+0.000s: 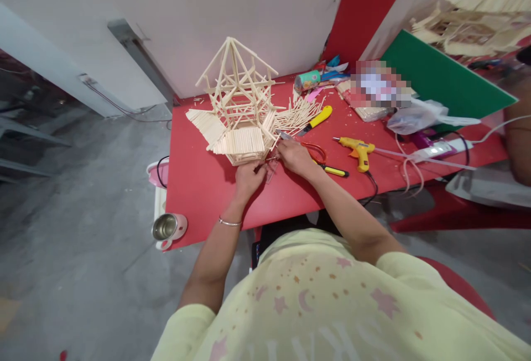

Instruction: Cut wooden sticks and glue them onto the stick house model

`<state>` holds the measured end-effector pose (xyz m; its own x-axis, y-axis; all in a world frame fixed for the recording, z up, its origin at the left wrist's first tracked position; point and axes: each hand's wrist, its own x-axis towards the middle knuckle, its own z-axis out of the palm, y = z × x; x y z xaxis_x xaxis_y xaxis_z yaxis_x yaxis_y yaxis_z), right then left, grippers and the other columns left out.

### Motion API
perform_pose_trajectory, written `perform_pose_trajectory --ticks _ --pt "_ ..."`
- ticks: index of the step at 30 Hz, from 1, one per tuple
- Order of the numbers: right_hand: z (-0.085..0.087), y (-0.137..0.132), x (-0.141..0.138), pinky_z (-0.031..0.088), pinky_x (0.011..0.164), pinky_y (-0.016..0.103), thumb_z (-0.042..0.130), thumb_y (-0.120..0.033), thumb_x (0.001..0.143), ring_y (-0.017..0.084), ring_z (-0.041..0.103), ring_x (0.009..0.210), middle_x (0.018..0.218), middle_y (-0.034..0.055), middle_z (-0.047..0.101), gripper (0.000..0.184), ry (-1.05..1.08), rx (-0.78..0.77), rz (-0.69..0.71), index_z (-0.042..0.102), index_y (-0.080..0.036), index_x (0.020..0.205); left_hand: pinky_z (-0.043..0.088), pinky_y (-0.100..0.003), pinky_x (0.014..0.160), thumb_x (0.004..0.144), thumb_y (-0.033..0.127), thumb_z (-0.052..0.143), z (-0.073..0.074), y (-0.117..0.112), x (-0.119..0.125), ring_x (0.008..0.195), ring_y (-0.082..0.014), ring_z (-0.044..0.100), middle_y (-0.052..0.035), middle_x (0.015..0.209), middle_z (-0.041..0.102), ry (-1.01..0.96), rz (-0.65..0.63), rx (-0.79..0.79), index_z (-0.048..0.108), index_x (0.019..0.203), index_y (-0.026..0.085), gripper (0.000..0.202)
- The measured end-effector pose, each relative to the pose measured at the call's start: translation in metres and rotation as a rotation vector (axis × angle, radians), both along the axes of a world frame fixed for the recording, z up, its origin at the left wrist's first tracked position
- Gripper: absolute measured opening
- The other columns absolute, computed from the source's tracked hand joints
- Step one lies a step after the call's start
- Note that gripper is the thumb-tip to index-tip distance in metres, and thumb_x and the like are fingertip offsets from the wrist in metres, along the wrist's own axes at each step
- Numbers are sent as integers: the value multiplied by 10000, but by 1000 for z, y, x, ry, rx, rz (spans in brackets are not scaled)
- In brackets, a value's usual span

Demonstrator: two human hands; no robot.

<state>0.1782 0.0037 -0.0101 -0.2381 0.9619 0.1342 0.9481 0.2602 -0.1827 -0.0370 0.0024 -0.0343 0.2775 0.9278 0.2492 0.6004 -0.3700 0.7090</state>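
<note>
A pavilion-like model made of pale wooden sticks stands on the red table, with an open roof frame and slatted panels flaring from its lower part. At its lower front edge is my left hand, closed, thumb and fingers pinched together. My right hand is closed too, fingertips by the model's front right corner. What either hand pinches is too small to make out. Between them a clear, ruler-like piece lies on the table. Beside my right hand are a red-handled tool, partly hidden, and a yellow-and-black cutter.
Loose sticks and a yellow knife lie right of the model. Further right are a yellow glue gun with its cord, a plastic bag and a green board. A metal mug stands at the table's left front corner.
</note>
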Motion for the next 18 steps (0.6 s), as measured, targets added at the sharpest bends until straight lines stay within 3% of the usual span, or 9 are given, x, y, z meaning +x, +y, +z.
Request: perform_pose_trajectory --ticks 7,14,18 --pt "4 -4 -4 497 889 379 516 -363 1028 302 565 1154 1211 158 666 297 5 -20 20 716 -201 1174 553 -363 867 925 318 665 -2 0 2 908 -235 744 -67 973 820 21 -25 58 833 1010 241 204" --pt "13 -12 -4 486 931 387 448 -177 1013 278 603 1079 1112 176 695 284 88 -20 82 702 -133 1133 540 -341 849 965 332 647 5 -12 1 922 -225 736 -81 987 809 38 32 101 816 1042 234 210" --pt "17 -21 10 485 932 358 463 -174 1014 244 627 1030 1047 131 707 263 128 -10 154 715 -160 1084 511 -342 922 1009 409 598 12 -32 14 1099 -249 695 -130 1209 754 50 -11 202 748 1239 225 330"
